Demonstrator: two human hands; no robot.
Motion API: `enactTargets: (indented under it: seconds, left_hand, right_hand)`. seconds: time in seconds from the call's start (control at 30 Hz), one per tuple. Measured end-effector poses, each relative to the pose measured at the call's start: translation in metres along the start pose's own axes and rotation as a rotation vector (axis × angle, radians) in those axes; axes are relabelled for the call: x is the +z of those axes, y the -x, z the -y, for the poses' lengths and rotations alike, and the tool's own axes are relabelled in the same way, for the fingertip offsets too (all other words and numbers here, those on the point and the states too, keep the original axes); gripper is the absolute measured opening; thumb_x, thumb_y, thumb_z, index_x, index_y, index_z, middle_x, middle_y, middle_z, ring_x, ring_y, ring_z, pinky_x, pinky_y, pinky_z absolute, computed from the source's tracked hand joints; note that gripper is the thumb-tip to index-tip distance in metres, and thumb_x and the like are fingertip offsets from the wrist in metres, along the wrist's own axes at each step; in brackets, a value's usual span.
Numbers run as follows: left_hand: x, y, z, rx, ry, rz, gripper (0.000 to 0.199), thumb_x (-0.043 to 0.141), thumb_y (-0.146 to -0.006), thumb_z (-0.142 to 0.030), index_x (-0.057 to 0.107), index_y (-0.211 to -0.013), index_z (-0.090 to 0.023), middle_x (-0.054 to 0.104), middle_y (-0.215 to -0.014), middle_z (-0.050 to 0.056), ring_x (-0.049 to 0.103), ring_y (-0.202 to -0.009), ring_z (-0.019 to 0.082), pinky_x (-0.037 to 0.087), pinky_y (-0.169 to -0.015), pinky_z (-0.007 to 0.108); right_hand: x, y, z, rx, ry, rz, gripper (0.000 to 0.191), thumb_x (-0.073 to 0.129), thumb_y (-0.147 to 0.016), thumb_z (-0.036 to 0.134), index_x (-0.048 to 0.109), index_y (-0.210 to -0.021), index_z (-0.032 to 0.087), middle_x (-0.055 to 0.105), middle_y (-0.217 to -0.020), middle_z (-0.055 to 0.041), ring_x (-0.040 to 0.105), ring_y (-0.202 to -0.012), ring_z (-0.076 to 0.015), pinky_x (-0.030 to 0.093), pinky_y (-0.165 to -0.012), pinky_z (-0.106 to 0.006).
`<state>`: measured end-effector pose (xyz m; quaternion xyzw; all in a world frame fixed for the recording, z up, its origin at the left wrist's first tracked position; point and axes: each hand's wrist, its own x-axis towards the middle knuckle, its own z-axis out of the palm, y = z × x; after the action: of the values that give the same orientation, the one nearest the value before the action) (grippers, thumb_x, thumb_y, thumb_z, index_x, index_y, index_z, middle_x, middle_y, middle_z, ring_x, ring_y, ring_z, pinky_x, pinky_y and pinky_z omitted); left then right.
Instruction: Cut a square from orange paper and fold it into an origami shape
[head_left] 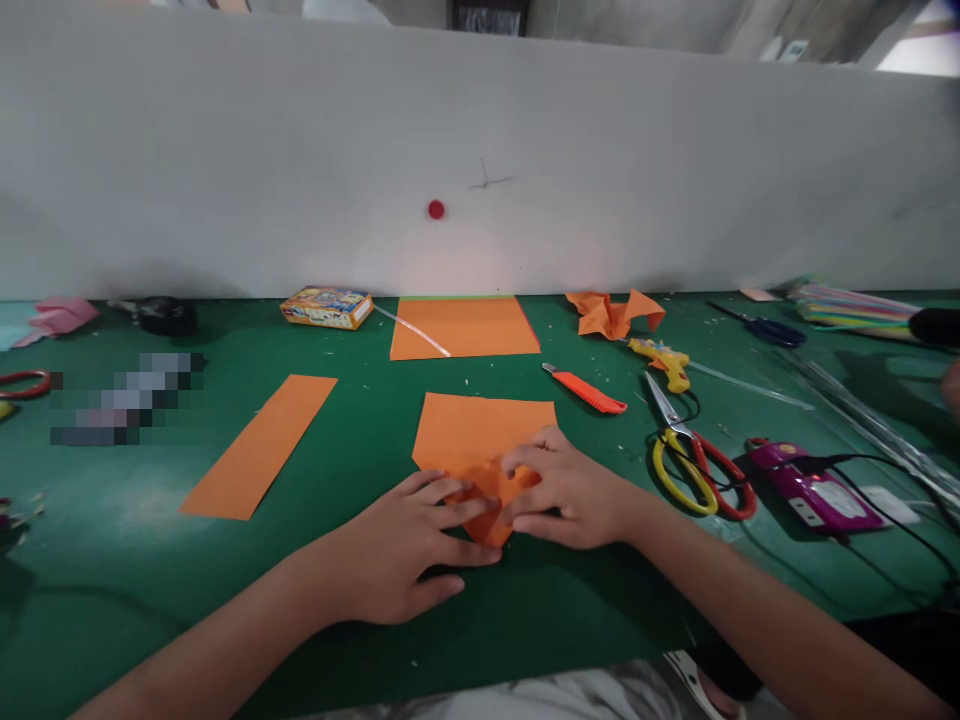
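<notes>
I see creased orange paper (480,425) on the green surface (360,420), its folded near end between both hands. Left hand (386,550): fingers (469,552) spread, touching paper. Right hand (577,490): fingers curled at the folds; I cannot tell whether pinching.

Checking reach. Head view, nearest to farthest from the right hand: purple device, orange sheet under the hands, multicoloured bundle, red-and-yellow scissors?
From the right hand:
1. Orange sheet: beneath it, touching.
2. Red-and-yellow scissors: to its right.
3. Purple device: farther right, past the scissors.
4. Multicoloured bundle: far right, toward the back.
</notes>
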<state>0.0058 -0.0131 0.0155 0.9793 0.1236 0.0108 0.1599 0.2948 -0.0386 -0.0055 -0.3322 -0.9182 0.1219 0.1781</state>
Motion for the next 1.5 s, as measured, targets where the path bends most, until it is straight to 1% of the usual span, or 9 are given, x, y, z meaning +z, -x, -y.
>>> enactTargets:
  seconds: [0.07, 0.2, 0.33, 0.5, 0.8, 0.93, 1.07, 1.17, 1.5]
  left_hand:
    - [-0.001, -0.001, -0.001, -0.008, 0.022, 0.001, 0.046, 0.065, -0.094, -0.034, 0.061, -0.139, -0.042, 0.057, -0.149, 0.0, 0.048, -0.139, 0.034, 0.025, -0.12, 0.056]
    - [0.0, -0.001, 0.0, 0.006, 0.027, -0.022, 0.047, 0.066, -0.094, -0.033, 0.061, -0.139, -0.042, 0.057, -0.15, 0.0, 0.047, -0.141, 0.034, 0.023, -0.122, 0.054]
    - [0.001, -0.001, 0.002, 0.003, 0.025, -0.034, 0.046, 0.067, -0.093, -0.034, 0.062, -0.138, -0.043, 0.057, -0.149, 0.0, 0.047, -0.14, 0.033, 0.025, -0.12, 0.052]
    - [-0.001, -0.001, 0.0, -0.02, 0.038, -0.045, 0.039, 0.067, -0.093, -0.037, 0.067, -0.131, -0.044, 0.061, -0.142, 0.0, 0.052, -0.133, 0.031, 0.032, -0.113, 0.047]
    - [-0.003, -0.004, -0.001, -0.028, 0.035, -0.024, 0.04, 0.068, -0.091, -0.032, 0.068, -0.13, -0.043, 0.057, -0.148, -0.003, 0.048, -0.136, 0.032, 0.03, -0.114, 0.049]
    - [-0.001, -0.003, 0.0, -0.013, 0.028, -0.048, 0.042, 0.068, -0.091, -0.032, 0.067, -0.132, -0.043, 0.058, -0.148, -0.002, 0.048, -0.137, 0.032, 0.03, -0.114, 0.049]
    - [0.001, -0.001, 0.002, -0.009, 0.02, -0.051, 0.044, 0.068, -0.092, -0.032, 0.065, -0.134, -0.044, 0.052, -0.155, -0.002, 0.049, -0.137, 0.033, 0.03, -0.115, 0.05]
    - [0.0, -0.001, 0.001, -0.016, 0.014, -0.017, 0.044, 0.067, -0.093, -0.032, 0.064, -0.135, -0.044, 0.049, -0.158, -0.001, 0.049, -0.137, 0.034, 0.031, -0.114, 0.053]
    - [0.003, 0.001, 0.004, -0.021, 0.032, -0.027, 0.045, 0.066, -0.093, -0.032, 0.063, -0.137, -0.045, 0.048, -0.158, -0.001, 0.047, -0.139, 0.035, 0.029, -0.116, 0.055]
  right_hand:
    - [0.0, -0.001, 0.006, -0.052, -0.026, 0.047, 0.028, 0.057, -0.101, 0.046, 0.081, -0.107, 0.033, 0.062, -0.119, -0.0077, 0.052, -0.102, -0.0245, 0.034, -0.098, -0.046]
    - [0.002, -0.003, 0.007, -0.074, -0.063, 0.092, 0.028, 0.057, -0.1, 0.045, 0.081, -0.108, 0.033, 0.061, -0.12, -0.0066, 0.051, -0.097, -0.0226, 0.032, -0.096, -0.044]
    - [0.003, -0.003, 0.009, -0.103, -0.064, 0.061, 0.027, 0.058, -0.099, 0.044, 0.081, -0.105, 0.03, 0.063, -0.11, -0.0058, 0.048, -0.094, -0.0229, 0.033, -0.092, -0.041]
    - [0.001, -0.004, 0.018, -0.166, 0.01, 0.027, 0.028, 0.056, -0.099, 0.035, 0.079, -0.09, 0.022, 0.064, -0.09, -0.0036, 0.045, -0.082, -0.0199, 0.033, -0.083, -0.04]
    - [-0.005, -0.009, 0.015, -0.075, -0.051, 0.1, 0.027, 0.059, -0.099, 0.034, 0.078, -0.082, 0.024, 0.065, -0.096, -0.0028, 0.046, -0.088, -0.0207, 0.035, -0.088, -0.04]
    - [-0.008, -0.007, 0.01, -0.048, -0.043, 0.085, 0.029, 0.061, -0.097, 0.031, 0.076, -0.074, 0.023, 0.066, -0.096, -0.0031, 0.045, -0.088, -0.0212, 0.035, -0.089, -0.041]
    - [-0.015, 0.001, -0.001, 0.028, -0.023, 0.052, 0.029, 0.064, -0.097, 0.031, 0.075, -0.072, 0.022, 0.068, -0.1, -0.0046, 0.046, -0.094, -0.0232, 0.035, -0.093, -0.044]
    - [-0.021, 0.007, -0.012, 0.09, 0.005, 0.051, 0.029, 0.064, -0.097, 0.03, 0.075, -0.071, 0.022, 0.068, -0.105, -0.0051, 0.048, -0.099, -0.0249, 0.035, -0.095, -0.047]
    - [-0.032, 0.03, -0.048, 0.251, 0.028, 0.003, 0.032, 0.059, -0.098, 0.033, 0.081, -0.075, 0.027, 0.066, -0.12, -0.0062, 0.049, -0.106, -0.028, 0.042, -0.095, -0.05]
